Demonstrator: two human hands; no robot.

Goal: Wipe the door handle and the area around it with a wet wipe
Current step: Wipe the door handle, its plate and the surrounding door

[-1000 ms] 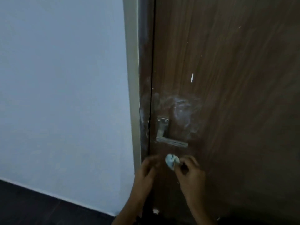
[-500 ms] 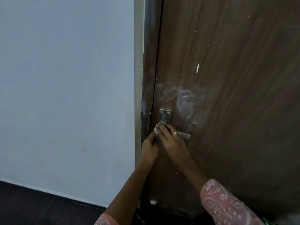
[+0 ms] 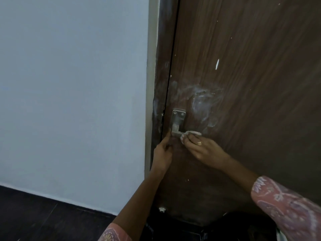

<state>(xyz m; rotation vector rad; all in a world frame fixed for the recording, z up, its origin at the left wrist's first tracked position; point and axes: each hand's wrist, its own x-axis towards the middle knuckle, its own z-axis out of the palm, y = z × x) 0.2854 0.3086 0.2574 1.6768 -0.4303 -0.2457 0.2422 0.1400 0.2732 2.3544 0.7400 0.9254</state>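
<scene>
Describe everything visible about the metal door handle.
The silver metal lever door handle sits at the left edge of the brown wood-grain door, below whitish smears. Its upright rectangular backplate shows two screws at the top; a short neck leads to a horizontal lever pointing right. The right hand presses a crumpled white wet wipe over the lever's outer part, hiding its end. The left hand has a fingertip at the lever's left corner.

Residential interior: a brown wood-grain door (image 3: 243,84) with lever handle (image 3: 177,126); pale painted wall (image 3: 69,84) left of it; dark floor (image 3: 34,214) below.
</scene>
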